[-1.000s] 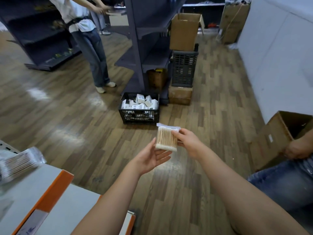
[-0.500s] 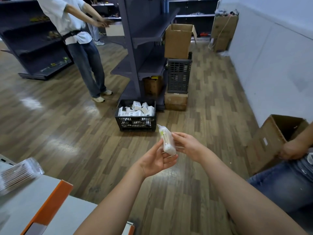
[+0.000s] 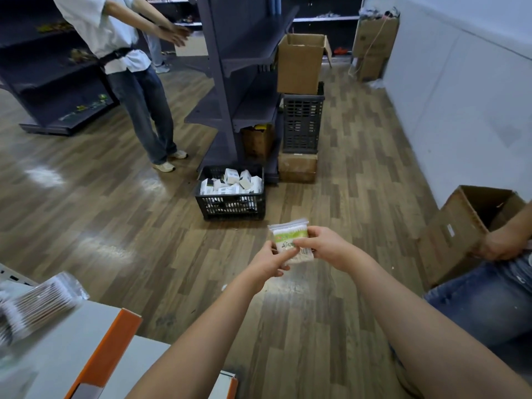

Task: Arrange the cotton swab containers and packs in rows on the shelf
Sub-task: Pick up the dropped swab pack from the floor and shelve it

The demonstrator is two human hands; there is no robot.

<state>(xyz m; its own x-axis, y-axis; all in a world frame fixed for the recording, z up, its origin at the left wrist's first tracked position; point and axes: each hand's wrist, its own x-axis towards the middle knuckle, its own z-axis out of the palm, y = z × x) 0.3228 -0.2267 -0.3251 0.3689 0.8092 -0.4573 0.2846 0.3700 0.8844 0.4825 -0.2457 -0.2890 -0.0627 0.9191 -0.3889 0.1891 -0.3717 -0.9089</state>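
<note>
Holding one swab pack [image 3: 290,240] above the floor [image 3: 115,226]: left hand [image 3: 269,262] and right hand [image 3: 322,244], fingers curled on its edges, label up. Crate [image 3: 230,204] of boxes beyond. Second pack [image 3: 37,305] lower left on shelf [image 3: 63,349].

Shop floor: gondola shelving [image 3: 230,82], stock crates [image 3: 230,203], cartons [image 3: 299,64].

Glossy wood-look floor [image 3: 121,231], cardboard boxes [image 3: 299,64]

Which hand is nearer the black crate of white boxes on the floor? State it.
Left. The left hand is below the crate, slightly to its right; the right hand is farther right. Both hold the swab pack.
</note>
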